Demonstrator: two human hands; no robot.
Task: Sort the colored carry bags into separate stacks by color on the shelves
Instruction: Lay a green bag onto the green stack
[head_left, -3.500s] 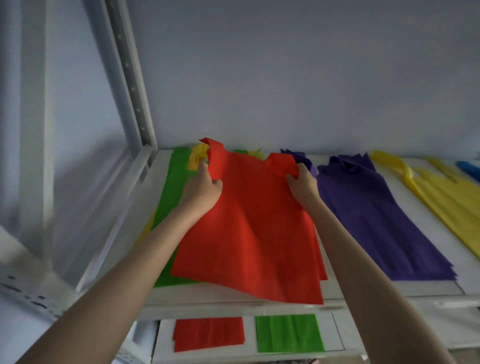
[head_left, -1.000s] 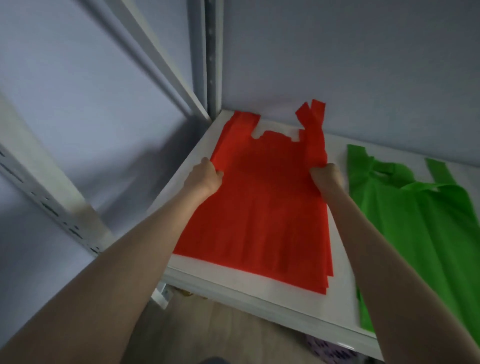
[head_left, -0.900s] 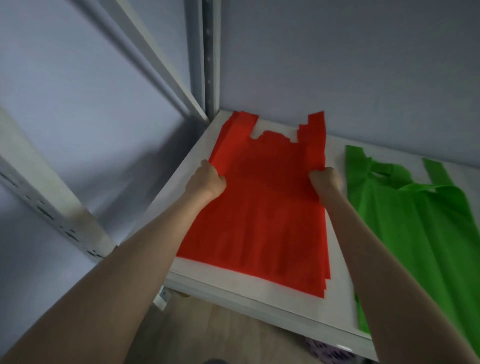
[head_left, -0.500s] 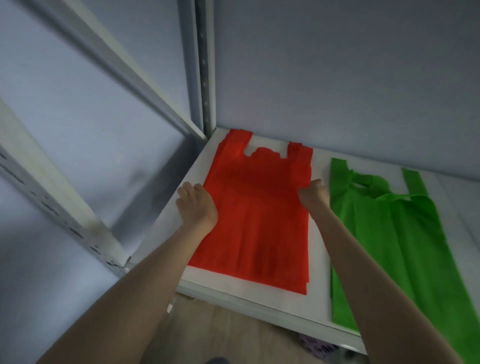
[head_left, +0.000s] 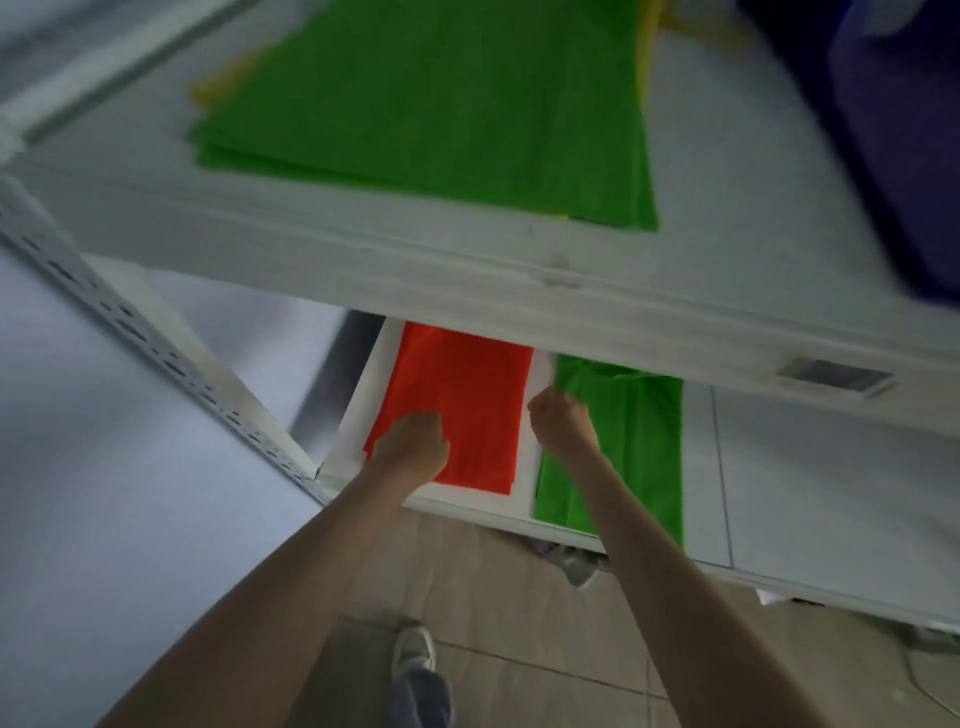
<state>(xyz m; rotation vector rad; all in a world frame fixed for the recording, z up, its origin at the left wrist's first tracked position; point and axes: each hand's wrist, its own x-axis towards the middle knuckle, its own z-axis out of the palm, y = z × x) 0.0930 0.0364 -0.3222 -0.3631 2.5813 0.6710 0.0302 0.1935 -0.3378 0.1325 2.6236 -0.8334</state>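
A stack of red bags (head_left: 462, 400) lies flat at the left end of the lower shelf (head_left: 810, 493), with a stack of green bags (head_left: 634, 447) just to its right. My left hand (head_left: 413, 447) hovers over the near left corner of the red stack, fingers curled, holding nothing. My right hand (head_left: 561, 423) is a loose fist over the gap between the red and green stacks, also holding nothing. On the upper shelf (head_left: 467, 260) lies a mixed pile with a green bag (head_left: 441, 104) on top and yellow edges beneath. The view is blurred.
Purple bags (head_left: 893, 130) lie at the right of the upper shelf. A perforated white upright (head_left: 156, 353) slants down at the left. Below is a tiled floor (head_left: 519, 613) with my shoe (head_left: 415, 649) and some small clutter under the lower shelf.
Both hands let go of the red bag, now lying flat on the red stack, and drew back toward me. My view rose and pulled back, bringing the upper shelf into sight.
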